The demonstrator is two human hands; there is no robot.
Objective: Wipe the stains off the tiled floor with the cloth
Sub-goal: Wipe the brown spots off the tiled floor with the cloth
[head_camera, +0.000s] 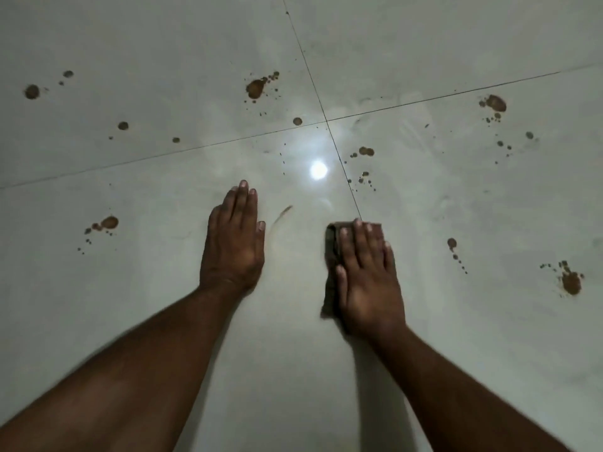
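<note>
Cloth (332,246): dark and folded, lying flat on the tiled floor (163,321) under the right hand, just beside the grout line (354,197) that runs up toward the tile corner.
Right hand (367,275): fingers straight and spread, palm pressing the cloth down; nothing is curled round it.
Left hand (233,243): flat on the bare floor with straight fingers, holding nothing, seemingly propping the person up.
Stains: brown blots and spatter all around, such as the cluster (365,151) past the cloth, the blot (256,88) on the far tile, one (571,282) at the right and one (109,222) at the left.
Faint streak (283,213): a thin brown smear between the hands (likely residue, though I cannot be sure).
Risk of smearing: a soiled cloth may drag brown film across clean tile instead of lifting it.
Risk of slipping: with only a flat palm on it, the cloth can bunch or slide out mid-stroke.
Risk at the left hand: the glossy floor looks slick, so the propping palm could skid.
Risk of missed spots: the fine specks and the glare (318,170) make small marks easy to overlook.
</note>
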